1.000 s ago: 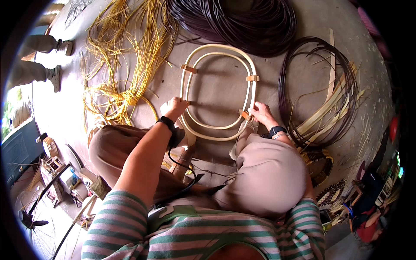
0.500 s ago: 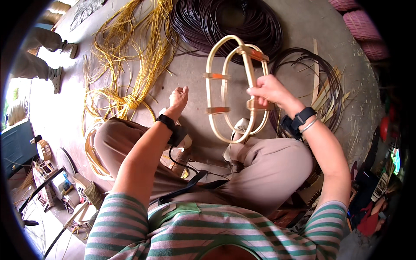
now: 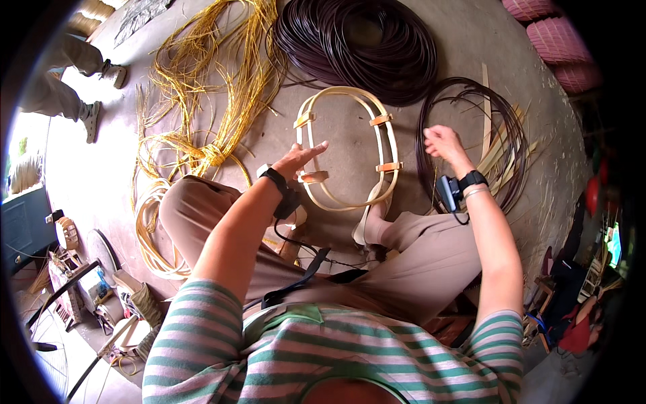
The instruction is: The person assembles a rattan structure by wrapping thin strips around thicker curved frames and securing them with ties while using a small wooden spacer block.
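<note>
A pale cane frame [image 3: 385, 145], made of two oval hoops joined by small brown wooden blocks, is in front of my lower legs, its near end overlapping my foot. My left hand [image 3: 303, 160] is at its left side, gripping the rails just above the lower left block, with one finger stretched across the hoop. What the other fingers do is partly hidden. My right hand [image 3: 444, 143] is apart from the frame, to its right, above a loose dark coil, with loosely bent fingers and nothing in them.
A large coil of dark strand [image 3: 410, 54] lies beyond the frame. Golden strands [image 3: 229, 87] spread at far left. To the right lie a smaller dark coil [image 3: 431, 101] and pale strips [image 3: 501, 158]. Pale cane [image 3: 151, 246] rests by my left knee. Another person's feet [image 3: 91, 121] stand at left.
My right hand has let go of the cane frame and moved right. The frame has come down and turned to face upward more, and my left hand has moved onto its left side.
</note>
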### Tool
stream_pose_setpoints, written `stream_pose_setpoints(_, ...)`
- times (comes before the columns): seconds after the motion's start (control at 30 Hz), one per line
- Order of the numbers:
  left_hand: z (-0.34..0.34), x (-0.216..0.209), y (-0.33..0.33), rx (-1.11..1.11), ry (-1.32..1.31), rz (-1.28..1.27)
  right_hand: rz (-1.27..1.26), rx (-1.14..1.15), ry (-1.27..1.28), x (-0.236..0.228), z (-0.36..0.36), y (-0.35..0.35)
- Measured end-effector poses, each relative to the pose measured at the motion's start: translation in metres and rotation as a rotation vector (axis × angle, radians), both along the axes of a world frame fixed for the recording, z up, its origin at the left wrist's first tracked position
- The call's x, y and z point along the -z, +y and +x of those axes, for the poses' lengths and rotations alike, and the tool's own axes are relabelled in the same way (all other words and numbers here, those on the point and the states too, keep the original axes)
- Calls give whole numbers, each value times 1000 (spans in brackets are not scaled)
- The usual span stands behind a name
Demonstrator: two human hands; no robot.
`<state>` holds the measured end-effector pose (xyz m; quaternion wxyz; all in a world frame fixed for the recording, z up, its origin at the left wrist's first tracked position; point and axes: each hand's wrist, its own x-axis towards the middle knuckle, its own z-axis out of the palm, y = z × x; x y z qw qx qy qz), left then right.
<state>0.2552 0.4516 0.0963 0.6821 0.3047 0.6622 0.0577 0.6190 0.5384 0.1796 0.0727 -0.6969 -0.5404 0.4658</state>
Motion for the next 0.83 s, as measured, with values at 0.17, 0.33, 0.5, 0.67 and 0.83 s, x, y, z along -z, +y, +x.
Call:
stream_pose_setpoints(0.17,-4,98,-8,58,368,96,-100,-70,-344,36,43,22)
stream_pose_setpoints(0.33,0,106,-30,238,442,86,-162,-107,-219,35,108,39)
stream_pose_setpoints(0.5,14,108,-24,53,329,-100,-197,-44,-168,-55,112,31)
stream_pose_setpoints(0.67,5,119,-21,37,515,8,-208,23,198,-203,22,-10)
stream_pose_setpoints(0.83,8,109,-14,-5,358,-69,14,232,635,-205,-88,-33)
